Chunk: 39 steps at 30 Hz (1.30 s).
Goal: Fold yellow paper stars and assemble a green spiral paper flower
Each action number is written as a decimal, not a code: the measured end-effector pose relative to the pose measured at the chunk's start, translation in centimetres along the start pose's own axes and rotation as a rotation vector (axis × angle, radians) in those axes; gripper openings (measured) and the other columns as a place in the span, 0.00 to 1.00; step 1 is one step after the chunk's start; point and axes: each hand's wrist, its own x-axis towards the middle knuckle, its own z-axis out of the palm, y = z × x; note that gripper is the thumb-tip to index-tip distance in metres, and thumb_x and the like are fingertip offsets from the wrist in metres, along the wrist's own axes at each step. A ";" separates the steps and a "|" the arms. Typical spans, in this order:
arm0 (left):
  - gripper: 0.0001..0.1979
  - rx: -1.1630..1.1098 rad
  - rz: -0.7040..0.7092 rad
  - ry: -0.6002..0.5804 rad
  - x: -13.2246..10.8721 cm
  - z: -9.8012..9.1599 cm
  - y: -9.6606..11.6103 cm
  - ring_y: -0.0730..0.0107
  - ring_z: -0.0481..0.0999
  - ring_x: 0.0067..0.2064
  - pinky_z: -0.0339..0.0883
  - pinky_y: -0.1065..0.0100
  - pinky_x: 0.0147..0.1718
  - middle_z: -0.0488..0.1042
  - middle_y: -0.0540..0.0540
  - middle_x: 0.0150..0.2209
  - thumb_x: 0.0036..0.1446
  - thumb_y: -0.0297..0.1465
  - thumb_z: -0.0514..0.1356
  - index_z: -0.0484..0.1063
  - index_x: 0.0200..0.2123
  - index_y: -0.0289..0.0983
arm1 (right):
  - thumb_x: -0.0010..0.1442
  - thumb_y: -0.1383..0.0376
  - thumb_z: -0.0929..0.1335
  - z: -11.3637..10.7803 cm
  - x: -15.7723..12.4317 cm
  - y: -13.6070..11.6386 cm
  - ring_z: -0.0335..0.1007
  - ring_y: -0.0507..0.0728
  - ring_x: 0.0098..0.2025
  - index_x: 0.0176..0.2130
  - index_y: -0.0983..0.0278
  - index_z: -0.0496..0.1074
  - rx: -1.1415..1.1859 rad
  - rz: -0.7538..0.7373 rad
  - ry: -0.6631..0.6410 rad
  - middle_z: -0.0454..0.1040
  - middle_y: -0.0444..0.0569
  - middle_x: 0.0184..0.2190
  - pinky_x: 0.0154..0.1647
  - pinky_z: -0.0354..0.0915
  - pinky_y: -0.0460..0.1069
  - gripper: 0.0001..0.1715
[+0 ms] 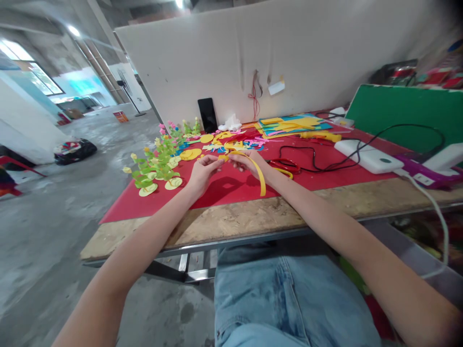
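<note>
Near the middle of the frame, both hands meet over the red mat (231, 185). The left hand (204, 169) and the right hand (249, 161) pinch one end of a yellow paper strip (258, 176) between their fingertips. From that pinch the strip arcs rightward and then hangs down, its long axis running toward the lower right and its free end pointing at the table's near edge. Red-handled scissors (285, 166) lie just right of the right hand, and green paper flowers (157, 166) stand to the left.

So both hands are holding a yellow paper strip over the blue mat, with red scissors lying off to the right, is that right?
Not quite: the head view shows the mat is red, not blue. Both the left hand and right hand do hold the yellow paper strip, with the red scissors to the right.
</note>
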 end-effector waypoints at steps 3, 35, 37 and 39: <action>0.14 0.027 -0.012 -0.004 -0.1 0.1 0.0 0.82 0.67 0.23 0.62 0.76 0.26 0.69 0.55 0.21 0.32 0.30 0.68 0.67 0.22 0.34 | 0.47 0.60 0.68 0.0 -0.2 0.1 0.56 0.44 0.19 0.28 0.69 0.71 -0.008 -0.069 -0.007 0.66 0.42 0.20 0.18 0.51 0.42 0.13; 0.14 0.092 -0.044 -0.231 -0.1 0.0 -0.9 0.78 0.67 0.25 0.63 0.74 0.27 0.68 0.50 0.22 0.38 0.38 0.67 0.71 0.23 0.33 | 0.47 0.64 0.69 -0.3 0.1 -0.2 0.55 0.44 0.18 0.25 0.68 0.67 0.044 0.068 -0.012 0.64 0.41 0.18 0.17 0.51 0.41 0.09; 0.14 -0.035 -0.094 -0.238 -0.3 0.1 -0.6 0.78 0.66 0.24 0.63 0.74 0.26 0.66 0.51 0.21 0.37 0.36 0.67 0.69 0.22 0.33 | 0.47 0.67 0.68 -0.5 0.2 -0.1 0.56 0.44 0.19 0.31 0.67 0.69 0.026 0.042 -0.039 0.65 0.40 0.20 0.18 0.52 0.41 0.07; 0.13 -0.106 -0.133 -0.287 -0.5 0.2 -0.2 0.78 0.64 0.24 0.62 0.73 0.25 0.63 0.51 0.20 0.37 0.35 0.67 0.68 0.21 0.34 | 0.45 0.69 0.68 -0.7 0.3 0.1 0.57 0.44 0.21 0.35 0.66 0.71 0.025 0.037 -0.088 0.67 0.40 0.22 0.20 0.54 0.40 0.13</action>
